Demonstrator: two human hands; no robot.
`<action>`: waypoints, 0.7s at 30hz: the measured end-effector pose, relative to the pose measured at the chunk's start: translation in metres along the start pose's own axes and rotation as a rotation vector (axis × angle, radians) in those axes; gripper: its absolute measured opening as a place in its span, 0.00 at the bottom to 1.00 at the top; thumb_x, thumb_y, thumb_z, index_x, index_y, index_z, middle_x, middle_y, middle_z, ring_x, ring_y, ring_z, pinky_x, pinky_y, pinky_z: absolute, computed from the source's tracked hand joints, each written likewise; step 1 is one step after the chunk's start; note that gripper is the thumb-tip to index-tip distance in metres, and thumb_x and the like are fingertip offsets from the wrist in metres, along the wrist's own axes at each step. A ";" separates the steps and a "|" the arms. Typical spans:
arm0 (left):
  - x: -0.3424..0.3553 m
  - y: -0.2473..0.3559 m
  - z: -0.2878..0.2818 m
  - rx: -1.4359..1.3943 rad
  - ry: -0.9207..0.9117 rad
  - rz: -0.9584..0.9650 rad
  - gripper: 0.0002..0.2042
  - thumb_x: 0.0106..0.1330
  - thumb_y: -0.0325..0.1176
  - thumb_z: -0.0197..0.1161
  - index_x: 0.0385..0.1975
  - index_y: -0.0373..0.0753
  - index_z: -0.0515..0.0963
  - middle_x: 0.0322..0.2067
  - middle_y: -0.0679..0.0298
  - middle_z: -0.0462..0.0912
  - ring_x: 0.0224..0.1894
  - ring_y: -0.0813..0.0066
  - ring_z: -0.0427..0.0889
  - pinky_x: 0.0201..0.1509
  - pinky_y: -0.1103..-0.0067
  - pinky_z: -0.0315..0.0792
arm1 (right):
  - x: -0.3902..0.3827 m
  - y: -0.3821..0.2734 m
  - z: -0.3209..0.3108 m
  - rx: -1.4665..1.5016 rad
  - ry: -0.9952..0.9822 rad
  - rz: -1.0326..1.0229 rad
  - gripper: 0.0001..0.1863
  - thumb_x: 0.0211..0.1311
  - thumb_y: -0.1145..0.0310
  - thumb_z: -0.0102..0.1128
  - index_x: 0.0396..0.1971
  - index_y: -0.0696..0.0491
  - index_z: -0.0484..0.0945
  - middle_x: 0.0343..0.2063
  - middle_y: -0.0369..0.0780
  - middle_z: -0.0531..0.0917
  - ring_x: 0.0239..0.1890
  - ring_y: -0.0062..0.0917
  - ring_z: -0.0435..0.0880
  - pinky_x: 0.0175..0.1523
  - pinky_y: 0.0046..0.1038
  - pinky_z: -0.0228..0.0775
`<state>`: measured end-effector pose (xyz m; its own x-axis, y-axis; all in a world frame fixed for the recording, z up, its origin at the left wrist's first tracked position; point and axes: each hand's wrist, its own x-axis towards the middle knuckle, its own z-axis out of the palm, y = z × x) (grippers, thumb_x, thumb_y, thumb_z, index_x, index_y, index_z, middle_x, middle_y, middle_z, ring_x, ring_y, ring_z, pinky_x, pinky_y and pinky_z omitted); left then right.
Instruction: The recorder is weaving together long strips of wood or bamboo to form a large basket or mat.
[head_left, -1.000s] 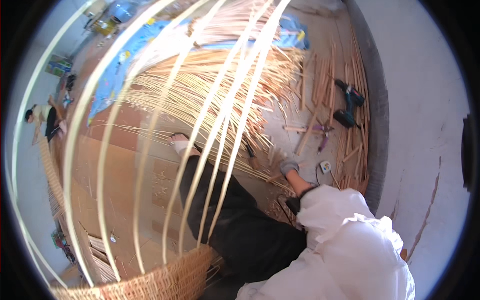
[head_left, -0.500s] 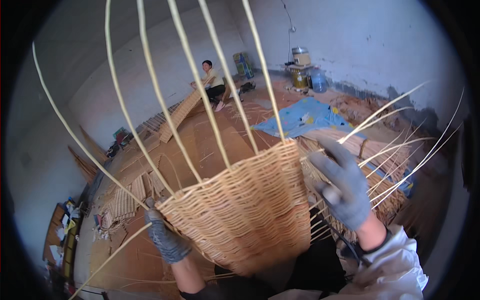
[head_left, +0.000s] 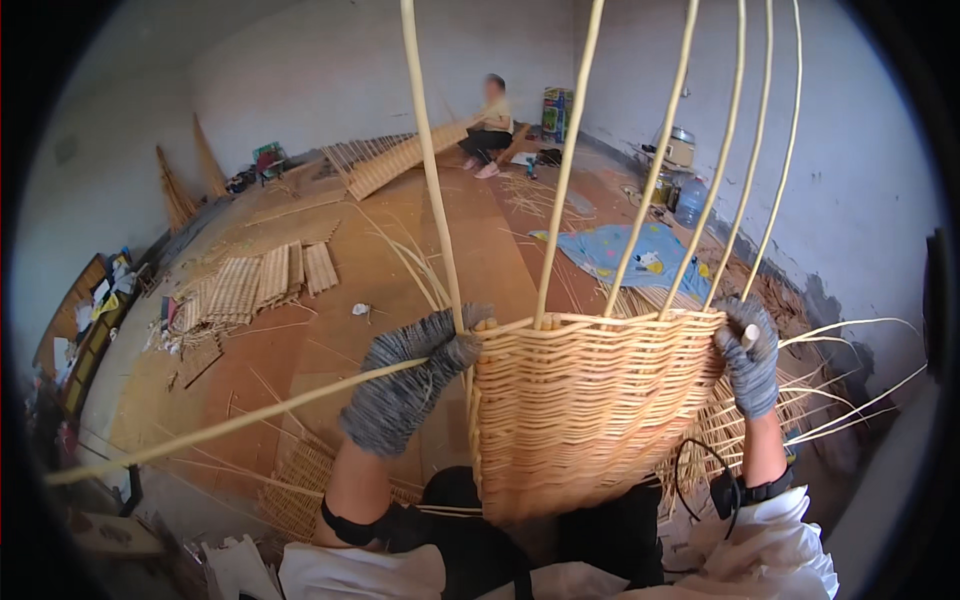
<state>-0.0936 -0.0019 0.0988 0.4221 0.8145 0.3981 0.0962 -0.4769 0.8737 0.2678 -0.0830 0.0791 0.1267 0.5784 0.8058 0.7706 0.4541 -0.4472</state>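
Between my hands stands a partly woven wicker basket (head_left: 595,410), tan, with tall bare upright rods (head_left: 570,170) rising from its top edge. My left hand (head_left: 400,380), in a grey knit glove, is closed at the top left corner, fingers around the edge beside an upright. A long pale wicker strand (head_left: 240,418) runs from this hand out to the lower left. My right hand (head_left: 752,360), gloved likewise, closes on the top right corner, and a short rod end shows by its thumb. The basket's lower part hangs over my lap; its inner side is hidden.
Loose strands (head_left: 850,405) fan out at the right. Woven panels (head_left: 255,283) lie on the floor at the left. Behind, a seated person (head_left: 490,125) has a long woven mat (head_left: 410,158). A blue cloth (head_left: 620,255) and a water jug (head_left: 690,202) are at the right.
The basket has turned and shifted right, its top edge now nearly level. My left hand moved right and up with its corner; the right hand, previously loose beside the basket, now grips its edge.
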 end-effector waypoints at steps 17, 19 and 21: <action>-0.001 -0.007 0.024 -0.547 0.035 0.186 0.18 0.60 0.30 0.55 0.50 0.32 0.68 0.38 0.58 0.78 0.40 0.75 0.75 0.48 0.79 0.69 | 0.134 -0.218 0.058 1.030 -0.392 0.409 0.16 0.65 0.60 0.42 0.40 0.59 0.65 0.13 0.25 0.54 0.13 0.10 0.54 0.16 0.15 0.51; 0.002 -0.002 0.029 -0.612 0.084 0.272 0.20 0.60 0.31 0.56 0.52 0.32 0.65 0.38 0.59 0.78 0.40 0.76 0.75 0.47 0.79 0.69 | 0.152 -0.218 0.078 0.964 -0.408 0.655 0.13 0.60 0.58 0.49 0.30 0.54 0.66 0.16 0.30 0.66 0.20 0.21 0.71 0.31 0.25 0.73; -0.009 0.012 0.027 -0.577 0.077 0.334 0.23 0.59 0.32 0.57 0.53 0.31 0.63 0.38 0.58 0.78 0.40 0.76 0.75 0.47 0.79 0.69 | 0.151 -0.227 0.078 0.945 -0.374 0.686 0.12 0.61 0.61 0.46 0.25 0.54 0.69 0.21 0.37 0.75 0.22 0.26 0.76 0.35 0.27 0.76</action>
<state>-0.0719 -0.0239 0.0982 0.2776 0.6855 0.6731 -0.5347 -0.4718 0.7011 0.0637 -0.0458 0.2721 0.0208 0.9793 0.2015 -0.1610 0.2022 -0.9660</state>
